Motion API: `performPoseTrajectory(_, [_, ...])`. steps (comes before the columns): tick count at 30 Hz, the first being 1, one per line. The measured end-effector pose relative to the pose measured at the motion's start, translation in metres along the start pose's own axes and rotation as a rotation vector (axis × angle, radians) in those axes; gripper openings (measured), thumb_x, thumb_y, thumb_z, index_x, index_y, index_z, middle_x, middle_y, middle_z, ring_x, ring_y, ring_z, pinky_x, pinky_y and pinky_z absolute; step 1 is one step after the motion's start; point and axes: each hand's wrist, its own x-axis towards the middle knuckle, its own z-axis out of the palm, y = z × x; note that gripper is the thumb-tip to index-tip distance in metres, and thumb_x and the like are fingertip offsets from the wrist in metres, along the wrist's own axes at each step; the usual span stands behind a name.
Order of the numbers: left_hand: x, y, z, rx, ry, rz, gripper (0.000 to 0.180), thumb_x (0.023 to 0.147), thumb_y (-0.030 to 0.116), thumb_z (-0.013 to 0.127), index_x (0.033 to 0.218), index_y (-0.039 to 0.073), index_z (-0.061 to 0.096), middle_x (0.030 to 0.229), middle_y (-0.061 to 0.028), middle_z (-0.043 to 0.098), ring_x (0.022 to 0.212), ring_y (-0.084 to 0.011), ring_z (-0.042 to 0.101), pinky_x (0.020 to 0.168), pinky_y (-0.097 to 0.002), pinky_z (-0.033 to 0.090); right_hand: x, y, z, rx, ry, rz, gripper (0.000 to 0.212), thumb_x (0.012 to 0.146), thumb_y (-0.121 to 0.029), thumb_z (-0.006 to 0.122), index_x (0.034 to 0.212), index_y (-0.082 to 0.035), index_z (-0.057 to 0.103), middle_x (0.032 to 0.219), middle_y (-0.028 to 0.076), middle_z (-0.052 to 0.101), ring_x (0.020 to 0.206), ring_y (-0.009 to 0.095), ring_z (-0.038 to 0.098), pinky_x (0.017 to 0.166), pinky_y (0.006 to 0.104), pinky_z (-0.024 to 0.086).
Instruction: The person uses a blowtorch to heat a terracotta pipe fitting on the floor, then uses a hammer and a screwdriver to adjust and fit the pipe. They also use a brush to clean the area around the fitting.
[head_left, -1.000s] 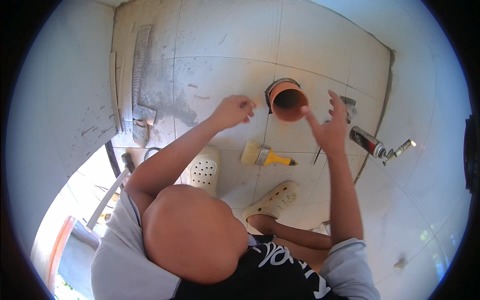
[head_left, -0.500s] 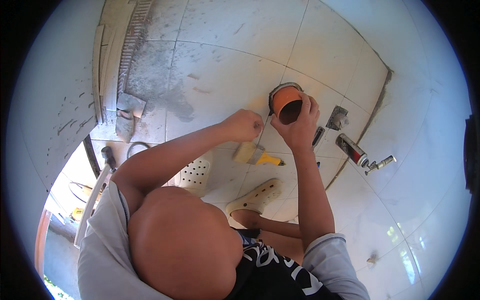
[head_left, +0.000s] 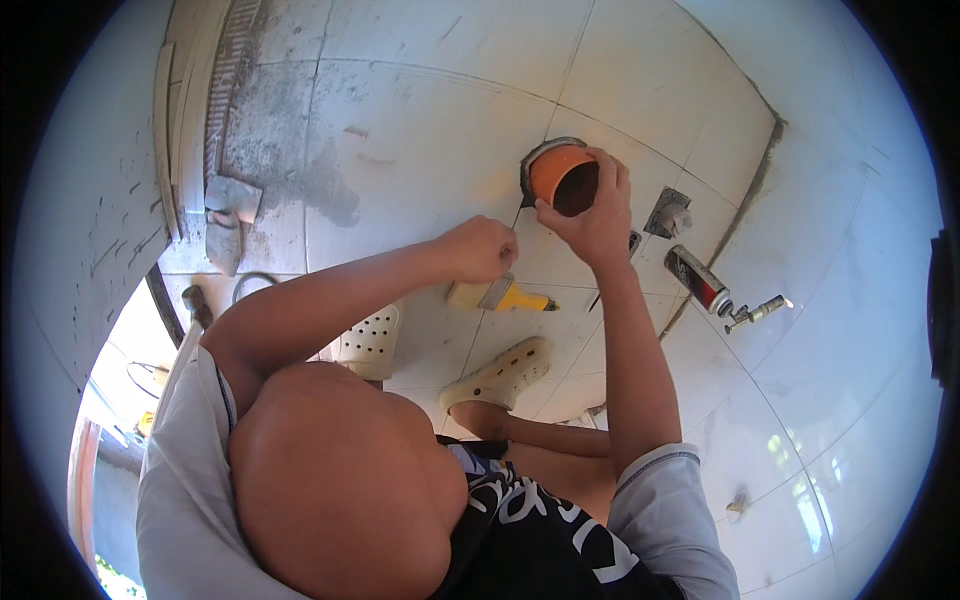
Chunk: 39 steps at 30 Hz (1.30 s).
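Note:
An orange plastic pipe [head_left: 553, 172] with a dark hollow mouth stands tilted at a hole in the tiled floor, a rough grey edge showing behind it. My right hand [head_left: 603, 215] grips the pipe's rim, thumb on the near left and fingers over the right side. Just left of it, my left hand [head_left: 478, 249] is curled into a fist above the floor, apart from the pipe. Whatever the fist may hold is hidden. Below the fist lies a wide paintbrush [head_left: 505, 294] with a yellow handle.
A gas canister with a torch head [head_left: 698, 282] lies at the right, near a square floor drain [head_left: 668, 212]. At left are trowels [head_left: 233, 205], long strips [head_left: 190, 130] and a hammer [head_left: 195, 302]. My feet are in cream clogs [head_left: 505, 373].
The pipe's mouth has swung to face more to the right, with my right hand still on it. The left fist stays closed. The whole view has shifted slightly.

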Motion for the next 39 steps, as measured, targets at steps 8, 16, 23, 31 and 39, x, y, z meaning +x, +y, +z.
performPoseTrajectory(8, [-0.017,-0.014,0.005,0.014,0.032,-0.020,0.022,0.087,0.016,0.060,0.101,0.002,0.072,0.090,-0.0180,0.073,0.085,-0.0332,0.071,0.081,-0.0392,0.055,0.005,0.006,0.002,0.002,-0.018,-0.007,0.090,0.061,-0.030,0.088,0.138,-0.010,0.045,0.131,0.020,0.047,0.121,0.042,0.049,0.096,0.0496,0.051])
performPoseTrajectory(16, [0.005,0.032,-0.004,0.163,-0.054,0.038,0.026,0.091,0.022,0.064,0.106,0.002,0.070,0.090,-0.0179,0.073,0.081,-0.0305,0.071,0.077,-0.0382,0.055,0.004,0.007,0.007,0.010,0.000,0.046,0.099,0.058,-0.037,0.087,0.143,-0.013,0.042,0.139,0.019,0.044,0.123,0.041,0.048,0.097,0.0512,0.052])
performPoseTrajectory(23, [-0.031,0.048,-0.042,0.102,0.089,-0.118,0.030,0.095,0.029,0.066,0.109,0.002,0.070,0.080,-0.0083,0.071,0.066,-0.0132,0.064,0.061,-0.0282,0.052,0.000,0.051,-0.029,0.019,0.111,-0.114,0.102,0.071,-0.061,0.082,0.149,-0.009,0.041,0.144,0.022,0.050,0.128,0.037,0.054,0.097,0.0449,0.053])
performPoseTrajectory(31, [-0.029,0.086,-0.092,0.287,0.119,-0.385,0.048,0.100,0.048,0.058,0.098,0.001,0.069,0.074,-0.0076,0.067,0.057,-0.0110,0.059,0.050,-0.0263,0.046,-0.010,0.126,-0.096,0.238,-0.278,0.127,0.046,0.096,-0.040,0.063,0.113,0.002,0.066,0.100,0.018,0.073,0.094,0.031,0.070,0.084,0.0412,0.056])
performPoseTrajectory(39, [0.065,0.112,-0.071,0.524,0.060,-0.474,0.053,0.107,0.047,0.040,0.107,0.000,0.062,0.070,-0.0079,0.064,0.053,-0.0142,0.058,0.047,-0.0290,0.045,0.013,0.074,-0.011,0.278,-0.037,0.128,0.050,0.104,-0.045,0.043,0.109,-0.001,0.067,0.099,0.022,0.070,0.095,0.038,0.068,0.084,0.0435,0.054])
